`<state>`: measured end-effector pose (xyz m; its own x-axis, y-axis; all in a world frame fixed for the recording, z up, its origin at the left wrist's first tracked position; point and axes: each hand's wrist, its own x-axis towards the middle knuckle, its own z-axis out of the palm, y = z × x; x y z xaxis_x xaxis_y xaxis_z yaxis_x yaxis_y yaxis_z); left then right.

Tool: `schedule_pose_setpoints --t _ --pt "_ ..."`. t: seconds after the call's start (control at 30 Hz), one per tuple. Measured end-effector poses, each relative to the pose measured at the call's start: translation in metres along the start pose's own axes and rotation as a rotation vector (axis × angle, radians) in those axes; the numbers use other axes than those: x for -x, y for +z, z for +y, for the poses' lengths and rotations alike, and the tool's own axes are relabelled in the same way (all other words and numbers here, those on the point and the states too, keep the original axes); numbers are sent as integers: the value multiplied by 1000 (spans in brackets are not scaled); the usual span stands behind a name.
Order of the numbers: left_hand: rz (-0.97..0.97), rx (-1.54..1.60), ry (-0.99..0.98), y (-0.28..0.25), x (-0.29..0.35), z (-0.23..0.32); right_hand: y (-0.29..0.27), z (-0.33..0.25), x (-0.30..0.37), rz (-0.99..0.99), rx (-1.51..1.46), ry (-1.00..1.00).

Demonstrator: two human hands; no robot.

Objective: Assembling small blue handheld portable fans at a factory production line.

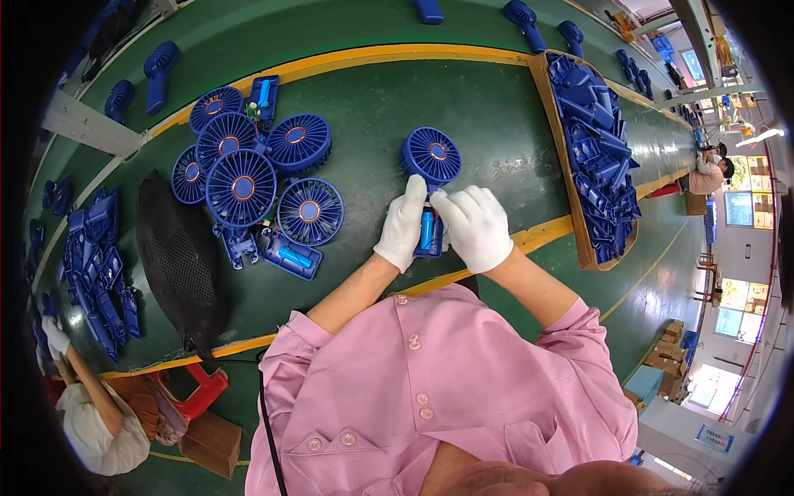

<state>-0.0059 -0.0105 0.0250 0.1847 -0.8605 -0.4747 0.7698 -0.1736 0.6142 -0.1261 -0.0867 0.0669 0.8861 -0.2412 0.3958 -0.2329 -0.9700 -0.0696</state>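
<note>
A blue handheld fan lies in front of me on the green workbench, its round grille pointing away from my body. Its handle is uncovered and shows a light-blue battery cell inside. My left hand, in a white glove, grips the handle from the left, thumb up by the neck. My gloved right hand is closed at the right side of the neck, fingers curled and fingertips pressed to the fan. Whatever small part its fingertips pinch is hidden. To the left, several fans lie heaped, some with open handles.
A cardboard tray of blue handle shells stands at right. Left are a black mesh bag and a pile of blue shells. Finished-looking fans lie beyond the yellow edge strip. A co-worker's gloved hand is at far left.
</note>
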Motion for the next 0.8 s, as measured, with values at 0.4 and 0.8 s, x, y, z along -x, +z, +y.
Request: schedule_pose_setpoints --t 0.4,0.8 --pt "-283 -152 107 -8 -8 -14 -13 28 -8 -216 -118 -105" --pt "-309 -175 206 -13 -19 -27 -1 28 0 -155 -131 -138"
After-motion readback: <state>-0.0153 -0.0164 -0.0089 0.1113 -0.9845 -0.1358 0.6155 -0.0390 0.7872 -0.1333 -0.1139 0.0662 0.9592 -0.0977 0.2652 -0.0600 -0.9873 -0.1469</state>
